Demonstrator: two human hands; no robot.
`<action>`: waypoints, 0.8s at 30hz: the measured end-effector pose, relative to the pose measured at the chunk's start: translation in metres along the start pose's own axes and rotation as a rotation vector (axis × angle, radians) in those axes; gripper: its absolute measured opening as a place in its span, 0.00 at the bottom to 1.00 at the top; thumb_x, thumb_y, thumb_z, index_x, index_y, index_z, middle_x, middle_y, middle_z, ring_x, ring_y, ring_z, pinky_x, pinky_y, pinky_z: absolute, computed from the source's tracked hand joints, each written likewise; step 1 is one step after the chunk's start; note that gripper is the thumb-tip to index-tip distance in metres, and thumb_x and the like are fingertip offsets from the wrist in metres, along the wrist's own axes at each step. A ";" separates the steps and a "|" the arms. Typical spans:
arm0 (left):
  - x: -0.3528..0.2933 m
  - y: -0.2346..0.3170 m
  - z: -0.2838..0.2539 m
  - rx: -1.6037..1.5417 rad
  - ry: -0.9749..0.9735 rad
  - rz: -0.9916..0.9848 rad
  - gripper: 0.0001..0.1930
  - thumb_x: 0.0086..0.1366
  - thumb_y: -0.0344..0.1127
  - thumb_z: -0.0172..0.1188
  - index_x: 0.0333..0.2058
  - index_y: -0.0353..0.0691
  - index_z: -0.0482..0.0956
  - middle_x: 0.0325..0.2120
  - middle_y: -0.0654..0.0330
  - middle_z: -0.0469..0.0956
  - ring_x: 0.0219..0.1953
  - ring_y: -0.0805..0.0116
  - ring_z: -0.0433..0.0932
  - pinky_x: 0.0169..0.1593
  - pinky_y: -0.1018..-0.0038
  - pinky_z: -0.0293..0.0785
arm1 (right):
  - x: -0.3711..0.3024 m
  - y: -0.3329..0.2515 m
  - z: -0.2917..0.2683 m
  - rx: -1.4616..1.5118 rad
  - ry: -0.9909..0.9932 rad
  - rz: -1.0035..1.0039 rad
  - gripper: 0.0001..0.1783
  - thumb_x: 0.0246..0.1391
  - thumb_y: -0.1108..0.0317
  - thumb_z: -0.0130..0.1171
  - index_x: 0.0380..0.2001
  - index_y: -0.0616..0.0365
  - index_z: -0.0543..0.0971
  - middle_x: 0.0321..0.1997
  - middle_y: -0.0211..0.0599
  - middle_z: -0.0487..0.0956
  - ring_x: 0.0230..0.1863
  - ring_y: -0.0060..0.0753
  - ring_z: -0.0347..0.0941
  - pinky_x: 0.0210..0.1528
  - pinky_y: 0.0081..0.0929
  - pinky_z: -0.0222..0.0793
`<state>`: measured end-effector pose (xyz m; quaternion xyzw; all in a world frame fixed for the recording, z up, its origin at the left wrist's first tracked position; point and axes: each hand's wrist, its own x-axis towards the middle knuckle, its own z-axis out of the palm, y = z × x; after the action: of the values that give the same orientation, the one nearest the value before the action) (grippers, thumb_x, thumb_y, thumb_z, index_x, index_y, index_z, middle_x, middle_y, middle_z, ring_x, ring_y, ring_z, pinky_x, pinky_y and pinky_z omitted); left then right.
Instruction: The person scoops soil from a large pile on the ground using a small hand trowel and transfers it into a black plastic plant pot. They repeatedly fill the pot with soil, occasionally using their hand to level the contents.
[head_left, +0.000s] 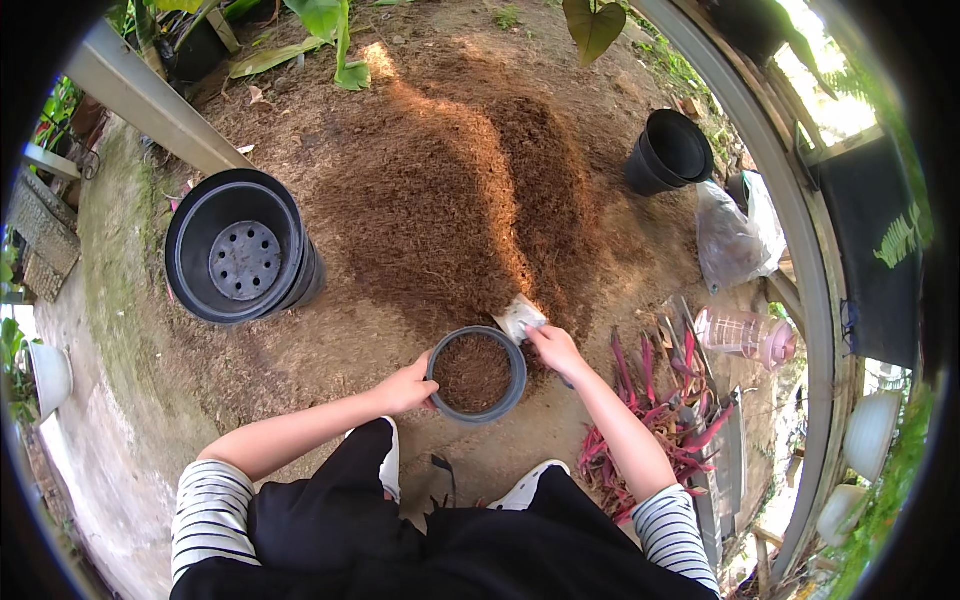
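The left hand (408, 388) grips the rim of the small pot (476, 373), steadying it on the ground beside the brown pile (450, 200), while the right hand's (556, 348) fingers close around a pale scoop (520, 318) at the pot's far edge.

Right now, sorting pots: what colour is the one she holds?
Grey pot, filled with brown soil; head view.

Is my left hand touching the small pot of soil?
Touching. The head view shows the left hand gripping the rim of the small pot on its left side, with the fingers against the edge and no gap.
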<state>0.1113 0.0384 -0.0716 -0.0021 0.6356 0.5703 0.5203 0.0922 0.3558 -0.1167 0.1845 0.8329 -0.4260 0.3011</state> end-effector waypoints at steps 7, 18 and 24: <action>0.006 0.004 0.028 -0.009 0.005 0.042 0.38 0.65 0.29 0.49 0.66 0.41 0.35 0.47 0.48 0.71 0.45 0.60 0.77 0.45 0.66 0.77 | -0.040 0.021 -0.048 -0.083 0.199 -0.071 0.22 0.61 0.52 0.50 0.25 0.61 0.74 0.17 0.28 0.70 0.17 0.21 0.65 0.22 0.26 0.61; -0.009 0.040 0.009 0.886 0.257 0.516 0.55 0.49 0.42 0.68 0.66 0.34 0.39 0.63 0.39 0.49 0.65 0.42 0.50 0.66 0.56 0.52 | -0.118 0.007 -0.062 0.097 0.007 -0.008 0.19 0.61 0.54 0.52 0.24 0.57 0.71 0.16 0.24 0.65 0.17 0.17 0.59 0.20 0.22 0.57; -0.004 0.037 0.013 1.014 0.164 0.597 0.62 0.43 0.46 0.73 0.67 0.36 0.35 0.67 0.43 0.40 0.68 0.42 0.45 0.67 0.54 0.49 | -0.143 0.002 -0.045 -0.193 -0.104 -0.139 0.23 0.57 0.51 0.57 0.25 0.64 0.73 0.17 0.43 0.69 0.20 0.30 0.63 0.26 0.32 0.61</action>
<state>0.0993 0.0582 -0.0404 0.3817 0.8399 0.3151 0.2225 0.1854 0.3866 -0.0029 0.0741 0.8641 -0.3730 0.3297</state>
